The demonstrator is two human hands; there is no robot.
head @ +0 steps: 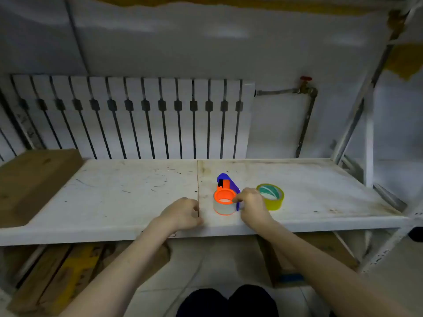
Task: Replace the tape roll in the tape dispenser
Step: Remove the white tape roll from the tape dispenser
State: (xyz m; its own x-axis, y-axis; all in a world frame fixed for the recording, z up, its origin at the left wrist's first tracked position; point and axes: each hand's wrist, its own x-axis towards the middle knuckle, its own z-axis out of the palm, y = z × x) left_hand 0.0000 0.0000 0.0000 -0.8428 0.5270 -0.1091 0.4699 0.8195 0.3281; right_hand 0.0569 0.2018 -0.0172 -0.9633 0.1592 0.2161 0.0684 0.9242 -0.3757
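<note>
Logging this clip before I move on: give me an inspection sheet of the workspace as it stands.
Surface: white shelf board, scuffed, seam down the middle.
Job's things: tape dispenser, orange and blue, clear roll on it; yellow tape roll lying flat beside it.
Clutter: wooden board at the left end.
Grips: right hand touches the dispenser's rim; left hand loosely curled on the shelf, empty.
Cables: nothing seen.
Surroundings: radiator, pipe with red valve, cardboard below.
</note>
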